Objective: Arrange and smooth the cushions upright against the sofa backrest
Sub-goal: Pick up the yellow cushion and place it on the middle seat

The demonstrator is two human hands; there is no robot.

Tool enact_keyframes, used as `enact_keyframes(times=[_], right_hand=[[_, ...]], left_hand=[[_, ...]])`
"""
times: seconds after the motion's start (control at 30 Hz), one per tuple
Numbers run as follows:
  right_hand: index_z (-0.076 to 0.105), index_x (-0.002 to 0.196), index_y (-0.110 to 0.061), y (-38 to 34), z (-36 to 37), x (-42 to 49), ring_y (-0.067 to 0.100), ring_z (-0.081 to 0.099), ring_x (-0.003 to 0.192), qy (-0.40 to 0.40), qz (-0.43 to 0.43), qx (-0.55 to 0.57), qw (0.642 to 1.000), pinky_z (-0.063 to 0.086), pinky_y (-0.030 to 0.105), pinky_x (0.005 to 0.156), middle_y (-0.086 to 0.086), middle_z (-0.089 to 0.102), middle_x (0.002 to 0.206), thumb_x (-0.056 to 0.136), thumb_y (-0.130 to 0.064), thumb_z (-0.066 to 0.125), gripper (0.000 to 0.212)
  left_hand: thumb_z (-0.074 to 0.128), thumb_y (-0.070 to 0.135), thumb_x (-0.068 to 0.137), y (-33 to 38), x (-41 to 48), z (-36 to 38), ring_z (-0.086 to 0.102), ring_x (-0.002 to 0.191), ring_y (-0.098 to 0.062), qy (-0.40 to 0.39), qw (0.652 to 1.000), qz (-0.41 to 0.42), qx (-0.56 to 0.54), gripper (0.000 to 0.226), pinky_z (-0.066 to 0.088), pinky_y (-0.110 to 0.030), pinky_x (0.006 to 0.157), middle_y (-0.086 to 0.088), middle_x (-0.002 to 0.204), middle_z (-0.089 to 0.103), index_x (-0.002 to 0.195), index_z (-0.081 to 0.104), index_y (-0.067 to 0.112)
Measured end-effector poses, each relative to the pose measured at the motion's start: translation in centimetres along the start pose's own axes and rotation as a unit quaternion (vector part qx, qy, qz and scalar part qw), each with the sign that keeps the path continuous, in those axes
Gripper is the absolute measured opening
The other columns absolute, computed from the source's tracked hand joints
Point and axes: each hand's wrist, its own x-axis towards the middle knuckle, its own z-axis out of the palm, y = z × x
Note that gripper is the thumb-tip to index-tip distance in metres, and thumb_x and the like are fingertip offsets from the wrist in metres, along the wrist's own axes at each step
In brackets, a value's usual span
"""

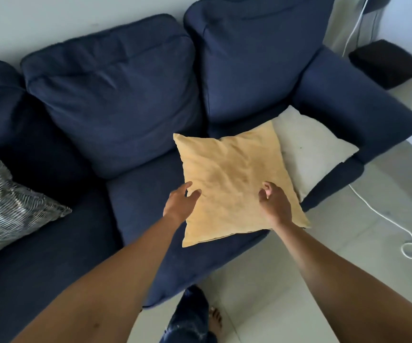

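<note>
Both arms are out over the navy sofa (135, 199), reaching for the yellow cushion (234, 179) that lies flat on the seat at the right end, its near corner hanging a touch past the seat's front edge. Left hand (180, 201) sits at the cushion's left edge, fingers loosely spread and open, thumb just over the fabric, nothing gripped. Right hand (274, 204) is over the cushion's right side, fingers curled inward as if pinching, but whether any fabric is caught between them I cannot tell. The cushion is lying down, not upright; the backrest cushions (115, 105) stand well behind it. Tucked partly under the yellow one, toward the right armrest (358, 105), a white cushion (313, 154) lies flat too, its corner reaching the armrest's front. Far over at the left edge of the seat, a grey striped cushion (7, 204) rests tilted. On the tiled floor to the right, a white cable (383, 216) trails and loops
</note>
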Motion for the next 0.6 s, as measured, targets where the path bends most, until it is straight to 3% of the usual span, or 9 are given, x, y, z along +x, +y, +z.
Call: enact_keyframes(times=[0.13,0.27,0.5,0.6], right_hand=[[0.044,0.146,-0.019,0.7,-0.7,3.2,0.032,0.056,0.124,-0.022,0.042,-0.013,0.999,0.044,0.049,0.103,0.014,0.053,0.14,0.102,-0.039,0.044,0.049],[0.03,0.153,-0.022,0.9,-1.2,7.4,0.035,0.048,0.131,-0.049,0.082,-0.063,0.993,0.042,0.049,0.104,0.014,0.042,0.149,0.099,-0.056,0.037,0.064],[0.019,0.156,-0.021,1.5,-0.8,15.7,0.041,0.047,0.13,-0.025,0.14,-0.046,0.989,0.041,0.053,0.105,0.016,0.037,0.151,0.094,-0.067,0.037,0.079],[0.013,0.156,-0.027,2.3,0.2,18.1,0.043,0.047,0.13,-0.033,0.157,-0.028,0.987,0.041,0.054,0.105,0.016,0.035,0.153,0.087,-0.075,0.038,0.087]], left_hand=[[0.05,0.065,0.091,1.2,2.6,1.6,0.042,0.138,-0.026,-0.033,0.998,-0.045,-0.021,0.07,0.039,-0.041,0.104,-0.003,0.158,0.033,0.154,0.031,0.04],[0.052,0.067,0.089,3.0,5.9,3.0,0.033,0.144,-0.031,-0.058,0.995,-0.072,-0.037,0.081,0.034,-0.047,0.108,-0.005,0.163,0.022,0.158,0.019,0.04],[0.054,0.075,0.083,5.5,11.9,3.1,0.014,0.152,-0.027,-0.015,0.995,-0.094,-0.027,0.096,0.025,-0.055,0.117,-0.003,0.167,0.009,0.158,0.001,0.047],[0.057,0.08,0.077,5.2,13.8,3.0,0.015,0.152,-0.03,0.005,0.99,-0.135,-0.033,0.104,0.025,-0.057,0.117,-0.006,0.167,0.007,0.156,-0.005,0.051]])
